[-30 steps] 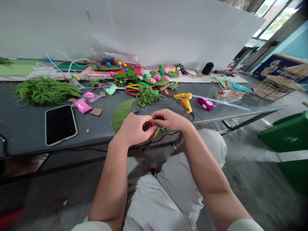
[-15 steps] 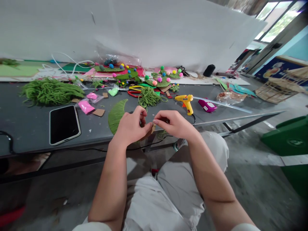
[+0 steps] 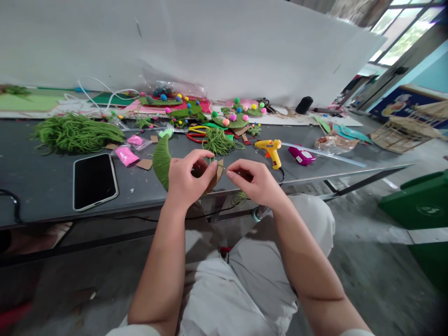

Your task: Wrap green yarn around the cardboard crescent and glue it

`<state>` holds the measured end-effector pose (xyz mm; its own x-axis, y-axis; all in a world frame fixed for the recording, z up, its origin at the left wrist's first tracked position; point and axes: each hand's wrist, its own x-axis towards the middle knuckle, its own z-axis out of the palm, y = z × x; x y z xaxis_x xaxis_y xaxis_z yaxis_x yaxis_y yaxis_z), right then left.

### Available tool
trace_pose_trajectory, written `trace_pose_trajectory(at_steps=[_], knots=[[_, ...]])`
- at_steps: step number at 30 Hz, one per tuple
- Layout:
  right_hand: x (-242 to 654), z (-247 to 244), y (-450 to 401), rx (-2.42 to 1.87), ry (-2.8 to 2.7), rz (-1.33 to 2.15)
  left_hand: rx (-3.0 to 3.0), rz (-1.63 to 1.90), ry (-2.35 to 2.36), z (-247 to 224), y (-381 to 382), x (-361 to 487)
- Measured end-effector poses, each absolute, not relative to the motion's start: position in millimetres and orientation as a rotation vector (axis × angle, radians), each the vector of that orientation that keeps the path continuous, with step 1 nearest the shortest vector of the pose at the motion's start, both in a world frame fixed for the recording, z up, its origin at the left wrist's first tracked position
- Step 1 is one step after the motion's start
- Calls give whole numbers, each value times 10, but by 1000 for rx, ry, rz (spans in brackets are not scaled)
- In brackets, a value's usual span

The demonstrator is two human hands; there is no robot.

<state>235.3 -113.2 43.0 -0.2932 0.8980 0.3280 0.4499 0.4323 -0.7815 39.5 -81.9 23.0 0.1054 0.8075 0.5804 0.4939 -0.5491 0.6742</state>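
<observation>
Raised since earlier: yarn-ribbed crescent (image 3: 161, 161), seemingly cardboard-cored, in the left hand (image 3: 189, 178)

1. The left forearm (image 3: 159, 263) is pointing forward, leaning slightly inward.
2. The left hand (image 3: 188, 178) is curving thumb and forefinger around a gap.
3. The right forearm (image 3: 310, 259) is slanting forward and leftward.
4. The right hand (image 3: 255, 183) is pinching, fingertips facing the left hand.
</observation>
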Motion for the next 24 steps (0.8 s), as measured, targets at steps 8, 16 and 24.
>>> trace_pose_trajectory(at_steps=[8,16,24], knots=[[2369,338,-934,-975,-1540,1301,2023,1584,1088,211,-816,517],[2527,346,-361,-833,-1613,1599,2145,1357,828,346,-339,485],[2729,489,178,-1069,-2132,1269,2645,780,704,524,343,525]])
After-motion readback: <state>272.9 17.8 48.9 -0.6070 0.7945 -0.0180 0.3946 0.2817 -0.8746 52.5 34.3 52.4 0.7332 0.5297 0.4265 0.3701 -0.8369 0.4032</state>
